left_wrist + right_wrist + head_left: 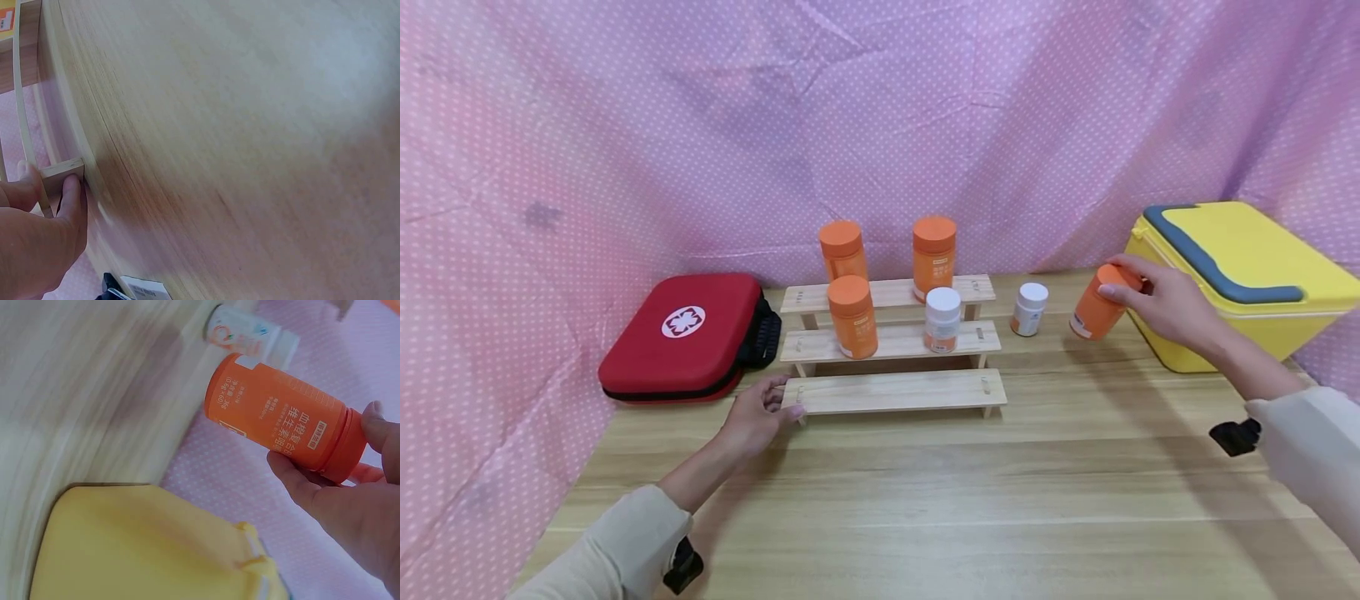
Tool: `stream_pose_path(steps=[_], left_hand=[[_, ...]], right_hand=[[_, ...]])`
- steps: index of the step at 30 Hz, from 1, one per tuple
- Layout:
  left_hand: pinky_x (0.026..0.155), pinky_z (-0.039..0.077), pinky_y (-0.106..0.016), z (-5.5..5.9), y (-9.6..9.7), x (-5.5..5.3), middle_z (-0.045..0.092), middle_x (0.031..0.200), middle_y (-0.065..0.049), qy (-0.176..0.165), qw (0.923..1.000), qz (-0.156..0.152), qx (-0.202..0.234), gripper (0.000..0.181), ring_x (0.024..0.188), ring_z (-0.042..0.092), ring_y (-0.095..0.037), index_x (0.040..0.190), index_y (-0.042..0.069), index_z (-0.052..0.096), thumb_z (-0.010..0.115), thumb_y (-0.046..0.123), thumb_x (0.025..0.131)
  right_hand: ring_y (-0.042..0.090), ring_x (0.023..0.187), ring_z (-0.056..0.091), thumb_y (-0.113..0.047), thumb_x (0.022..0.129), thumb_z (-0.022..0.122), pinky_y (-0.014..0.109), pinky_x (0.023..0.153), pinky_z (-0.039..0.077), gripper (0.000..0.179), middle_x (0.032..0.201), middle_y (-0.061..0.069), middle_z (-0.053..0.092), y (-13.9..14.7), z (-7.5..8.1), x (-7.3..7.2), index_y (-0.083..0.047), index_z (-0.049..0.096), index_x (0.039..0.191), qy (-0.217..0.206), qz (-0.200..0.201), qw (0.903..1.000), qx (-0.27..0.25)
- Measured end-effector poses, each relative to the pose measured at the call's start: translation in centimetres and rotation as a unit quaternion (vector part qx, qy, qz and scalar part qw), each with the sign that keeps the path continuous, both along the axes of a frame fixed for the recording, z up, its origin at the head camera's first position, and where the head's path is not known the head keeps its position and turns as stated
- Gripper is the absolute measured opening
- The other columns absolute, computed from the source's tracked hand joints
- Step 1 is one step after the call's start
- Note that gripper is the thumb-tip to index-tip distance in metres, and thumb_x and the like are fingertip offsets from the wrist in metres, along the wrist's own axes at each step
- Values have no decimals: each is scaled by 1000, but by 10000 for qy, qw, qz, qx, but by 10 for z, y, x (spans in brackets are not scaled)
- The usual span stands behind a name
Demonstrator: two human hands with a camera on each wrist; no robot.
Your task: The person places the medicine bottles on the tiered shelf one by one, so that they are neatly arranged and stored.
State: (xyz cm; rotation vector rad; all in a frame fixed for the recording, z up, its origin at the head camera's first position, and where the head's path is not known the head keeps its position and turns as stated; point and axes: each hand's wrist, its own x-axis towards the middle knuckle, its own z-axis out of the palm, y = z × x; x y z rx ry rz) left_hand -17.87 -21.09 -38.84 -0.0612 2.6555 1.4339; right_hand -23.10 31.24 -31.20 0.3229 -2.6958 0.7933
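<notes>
My right hand (1172, 304) grips an orange pill bottle (1097, 308) by its cap, fingers and thumb around the lid. The bottle leans; in the right wrist view the orange bottle (281, 415) shows white printing, and whether its base touches the table I cannot tell. My left hand (756, 417) pinches the left end of the lowest step of a three-step wooden rack (895, 393); its thumb and fingers are at the board and leg (62, 172) in the left wrist view. Two orange bottles (934, 258) stand on the top step. Another orange bottle (853, 321) and a white-capped bottle (942, 321) stand on the middle one.
A small white bottle (1028, 310) stands on the table between the rack and the held bottle. At right is a yellow box (1247, 267) with a grey handle. A red first-aid case (685, 333) lies left of the rack. Pink dotted cloth (880, 125) hangs behind.
</notes>
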Motion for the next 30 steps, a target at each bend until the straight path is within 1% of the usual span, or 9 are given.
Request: stream_pose_path(steps=[4,9,15,17,19,22,23,26,30], left_hand=[[85,48,-29,0,0,0,60,121,-24,-6,10000,17,0,55,105,58,-27,136,-8,44,68,3,88],[86,48,-28,-1,0,-1,61,120,-24,-2,10000,-7,21,54,106,58,-28,135,-8,44,68,2,88],[85,48,-28,0,1,0,61,119,-23,-23,10000,24,1,53,106,58,-27,135,-7,45,68,2,88],[86,48,-29,1,1,0,61,120,-23,-43,10000,34,-2,53,106,58,-28,135,-7,45,68,3,88],[87,48,-30,2,1,1,60,120,-23,-61,10000,40,-13,53,107,58,-28,135,-7,44,68,3,88],[86,48,-29,2,1,1,60,120,-24,-72,10000,38,-5,53,106,58,-28,135,-7,44,68,3,88],[85,48,-28,2,1,1,60,120,-24,-64,10000,28,6,53,106,58,-28,135,-7,44,67,3,88],[86,49,-28,1,1,1,60,120,-24,-54,10000,15,34,54,107,58,-28,136,-7,44,67,2,88],[88,49,-31,1,1,0,60,122,-24,-90,9999,25,49,55,107,58,-28,136,-7,43,68,3,88]], right_hand=[[10,69,44,-22,90,69,18,58,33,48,96,20,60,-3,9,16,-1,55,131,85,16,9999,-141],[6,71,48,-18,89,71,14,59,36,46,99,18,62,-13,20,36,-6,57,131,156,146,9990,-383],[5,76,56,-14,87,72,11,64,42,44,96,1,64,-35,30,55,-13,60,129,-4,512,9966,-645],[5,77,58,-13,86,73,11,65,44,44,97,-2,64,-44,33,61,-16,60,129,-35,685,9953,-677],[6,78,60,-10,85,73,11,66,45,46,98,0,65,-54,36,67,-19,61,128,39,899,9938,-651],[6,76,61,-8,83,75,12,65,47,49,98,3,66,-68,38,73,-19,61,129,276,1214,9911,-467],[7,77,61,-8,83,75,13,65,48,50,99,3,67,-73,38,75,-19,61,130,284,1312,9900,-445],[8,78,60,-12,84,76,16,65,48,52,103,3,67,-86,38,80,-18,59,133,219,1463,9884,-343],[11,84,60,-17,86,73,19,70,51,52,108,0,65,-107,37,79,-17,56,135,-22,1877,9814,-400]])
